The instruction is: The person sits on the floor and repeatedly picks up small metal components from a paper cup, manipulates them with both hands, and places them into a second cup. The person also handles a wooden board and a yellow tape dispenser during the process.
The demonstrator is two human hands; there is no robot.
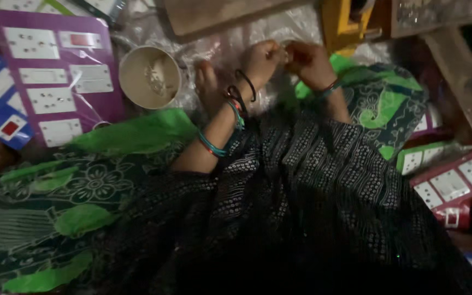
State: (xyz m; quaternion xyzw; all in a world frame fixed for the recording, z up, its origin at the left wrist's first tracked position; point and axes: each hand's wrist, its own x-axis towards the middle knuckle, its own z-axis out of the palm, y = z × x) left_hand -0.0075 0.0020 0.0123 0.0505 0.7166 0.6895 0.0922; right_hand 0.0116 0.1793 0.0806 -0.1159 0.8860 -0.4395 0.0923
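Note:
My left hand (263, 57) and my right hand (308, 61) meet at the top middle, over a crinkled clear plastic sheet (296, 27). Both have their fingers curled around a small pale item (286, 52) pinched between them; it is too blurred to identify. Bangles and dark bands ring both wrists. A bare foot (207, 86) lies just left of my left wrist. A round cream bowl (149, 76) with several small shiny bits inside stands to the left of the foot.
Purple and blue cards of white switch plates (50, 76) lie at the far left, and more lie at the right (454, 183). A wooden board (214, 13) and a yellow object (340, 22) sit beyond the hands. Green patterned cloth (83, 191) and dark dotted cloth cover my lap.

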